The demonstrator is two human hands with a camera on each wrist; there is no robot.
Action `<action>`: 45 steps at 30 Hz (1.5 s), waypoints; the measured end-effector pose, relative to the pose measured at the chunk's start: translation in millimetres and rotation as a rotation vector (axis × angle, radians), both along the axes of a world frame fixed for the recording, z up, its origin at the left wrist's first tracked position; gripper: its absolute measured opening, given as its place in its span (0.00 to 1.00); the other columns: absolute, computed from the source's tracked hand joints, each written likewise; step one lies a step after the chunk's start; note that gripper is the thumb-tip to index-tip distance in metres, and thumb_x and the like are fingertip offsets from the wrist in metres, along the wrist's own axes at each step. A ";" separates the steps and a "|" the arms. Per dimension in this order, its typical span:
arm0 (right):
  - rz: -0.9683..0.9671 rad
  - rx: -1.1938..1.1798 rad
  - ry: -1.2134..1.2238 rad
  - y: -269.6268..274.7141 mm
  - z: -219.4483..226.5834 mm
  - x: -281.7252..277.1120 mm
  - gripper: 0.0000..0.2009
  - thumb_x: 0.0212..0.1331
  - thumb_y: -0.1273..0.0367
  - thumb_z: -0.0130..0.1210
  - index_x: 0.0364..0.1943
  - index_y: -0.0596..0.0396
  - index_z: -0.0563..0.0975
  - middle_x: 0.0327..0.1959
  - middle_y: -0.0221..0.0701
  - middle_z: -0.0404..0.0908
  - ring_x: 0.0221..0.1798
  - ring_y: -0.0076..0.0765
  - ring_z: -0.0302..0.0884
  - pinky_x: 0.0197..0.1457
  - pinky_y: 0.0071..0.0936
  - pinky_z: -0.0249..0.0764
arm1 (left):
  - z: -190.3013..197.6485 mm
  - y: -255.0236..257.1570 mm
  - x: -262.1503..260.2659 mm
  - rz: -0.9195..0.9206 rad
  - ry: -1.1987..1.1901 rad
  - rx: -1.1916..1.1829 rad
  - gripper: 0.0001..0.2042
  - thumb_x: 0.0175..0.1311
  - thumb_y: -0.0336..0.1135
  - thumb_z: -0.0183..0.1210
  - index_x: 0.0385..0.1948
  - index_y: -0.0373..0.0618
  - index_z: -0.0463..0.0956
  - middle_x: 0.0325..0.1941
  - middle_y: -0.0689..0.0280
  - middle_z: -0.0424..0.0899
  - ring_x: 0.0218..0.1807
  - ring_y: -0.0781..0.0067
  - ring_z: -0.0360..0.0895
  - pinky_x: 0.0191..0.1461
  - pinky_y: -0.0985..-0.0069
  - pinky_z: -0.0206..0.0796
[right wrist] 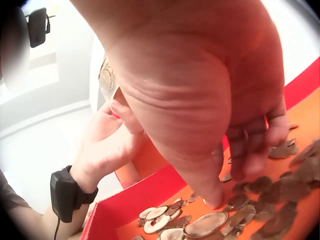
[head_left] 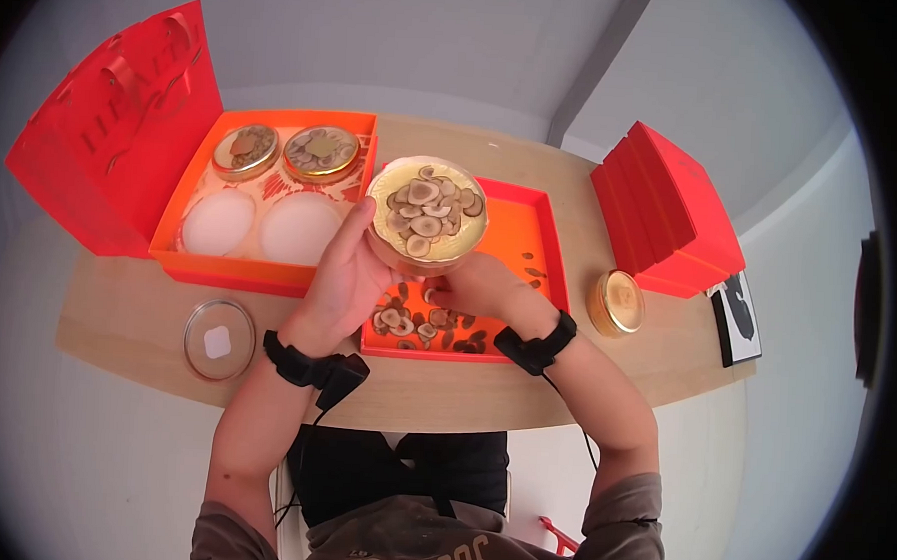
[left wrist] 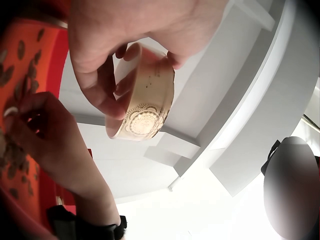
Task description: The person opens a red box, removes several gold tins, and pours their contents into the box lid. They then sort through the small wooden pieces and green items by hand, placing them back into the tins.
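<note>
My left hand (head_left: 340, 283) grips a clear round jar (left wrist: 152, 85) by its side, fingers and thumb around the wall. Inside the jar, a heap of thin dried slices (head_left: 427, 209) with brown rims lies on a gold lining. Lower down, my right hand (head_left: 483, 285) reaches into a shallow red tray (head_left: 519, 223) with an orange floor. Its thumb and fingertips pinch a pale dried slice (left wrist: 11, 111), seen in the left wrist view. Below that hand, more dried slices (right wrist: 206, 224) are scattered over the tray floor, light ones and dark ones.
To the left, an orange-lined box (head_left: 167, 268) holds two lidded jars (head_left: 321, 152) and has two round white recesses (head_left: 219, 222). A round clear lid (head_left: 193, 344) lies near the front edge. A gold-lined jar (head_left: 620, 304) and red boxes (head_left: 662, 214) stand right.
</note>
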State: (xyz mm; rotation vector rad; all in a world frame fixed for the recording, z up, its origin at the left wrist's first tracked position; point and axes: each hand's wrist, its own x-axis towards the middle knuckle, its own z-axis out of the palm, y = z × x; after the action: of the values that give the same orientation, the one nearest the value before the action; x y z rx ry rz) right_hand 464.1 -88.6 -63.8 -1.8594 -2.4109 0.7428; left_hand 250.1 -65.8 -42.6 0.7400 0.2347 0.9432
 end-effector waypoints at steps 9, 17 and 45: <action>0.054 -0.300 0.264 -20.7 35.6 -7.5 0.09 0.61 0.71 0.62 0.44 0.53 0.82 0.37 0.30 0.86 0.42 0.30 0.84 0.48 0.31 0.79 | -1.1 2.4 -4.0 -0.045 0.024 0.032 0.28 0.82 0.55 0.39 0.72 0.45 0.60 0.71 0.60 0.72 0.71 0.64 0.72 0.67 0.59 0.70; -0.022 -0.303 0.214 -20.7 33.6 9.2 0.14 0.63 0.74 0.60 0.53 0.54 0.81 0.37 0.29 0.87 0.40 0.29 0.84 0.49 0.29 0.78 | -3.4 3.1 -0.7 -0.025 0.021 0.020 0.28 0.82 0.55 0.38 0.73 0.46 0.60 0.72 0.60 0.72 0.71 0.64 0.72 0.67 0.59 0.70; 0.128 -0.144 -0.052 -35.4 29.1 -22.2 0.09 0.61 0.67 0.63 0.45 0.49 0.82 0.37 0.31 0.87 0.44 0.39 0.85 0.48 0.38 0.78 | -6.0 4.7 -1.0 -0.032 0.051 0.039 0.29 0.82 0.57 0.36 0.72 0.46 0.61 0.71 0.59 0.73 0.69 0.64 0.74 0.64 0.60 0.71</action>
State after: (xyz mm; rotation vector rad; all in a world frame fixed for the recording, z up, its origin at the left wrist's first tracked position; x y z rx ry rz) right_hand 441.9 -124.0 -34.7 -1.8066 -2.5935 0.9102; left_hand 249.1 -61.1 -48.6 0.8021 0.2488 0.9016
